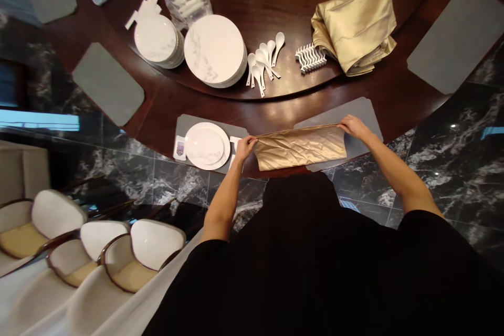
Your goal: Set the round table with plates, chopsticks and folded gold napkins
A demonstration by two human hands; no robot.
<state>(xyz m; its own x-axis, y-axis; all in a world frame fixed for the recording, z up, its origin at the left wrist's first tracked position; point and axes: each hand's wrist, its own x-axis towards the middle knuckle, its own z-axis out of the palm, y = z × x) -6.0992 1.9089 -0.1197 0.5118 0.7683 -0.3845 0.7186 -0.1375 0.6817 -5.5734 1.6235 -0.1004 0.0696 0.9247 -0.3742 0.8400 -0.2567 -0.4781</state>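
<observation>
On my remote feed, the left hand [247,147] and right hand [352,127] each pinch a far corner of the gold cloth [301,148], stretched along the table's [232,109] near edge, creased. I judge one setting begun: two plates [207,146] on the left mat [180,126]. Unplaced: spoons [264,60], stacked plates [213,50], near the turntable's [297,83] near edge.

From the wearer's head, one camera is looking forward and down, catching the surface [220,107] across the upper frame, the torso [315,252] close at bottom centre.
</observation>
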